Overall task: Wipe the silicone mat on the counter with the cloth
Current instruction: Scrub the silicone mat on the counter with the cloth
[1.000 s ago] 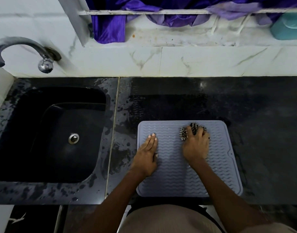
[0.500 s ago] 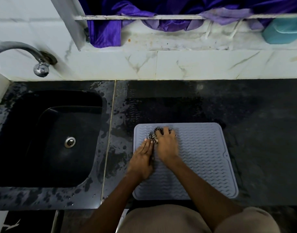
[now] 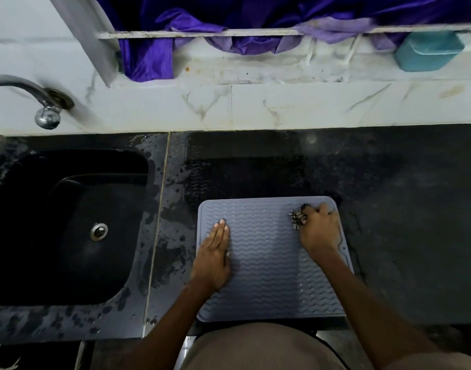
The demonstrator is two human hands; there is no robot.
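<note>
The silicone mat [image 3: 269, 263] lies flat on the dark surface [image 3: 402, 222], at its near edge just in front of the person, a little right of the sink [image 3: 69, 222]. The cloth [image 3: 298, 216], a small bunched speckled wad, sits on the mat's far right corner under the right hand [image 3: 319, 231], whose grip is curled over it and presses it down. The left hand [image 3: 214, 252] lies flat, fingers straight and together, on the mat's left side.

To wipe well, I'd say that flat hand should hold firm so the mat can't skid on the wet stone, while the cloth runs along the wavy ridges in overlapping passes, working toward the near edge, which looks yet to be covered.

Around it, water is spattered beside the sink and behind the mat. A tap [image 3: 46, 113] juts from the wall, purple fabric [image 3: 149, 57] hangs above, and a teal container [image 3: 429, 50] sits on the ledge. Nothing blocks the strokes.
</note>
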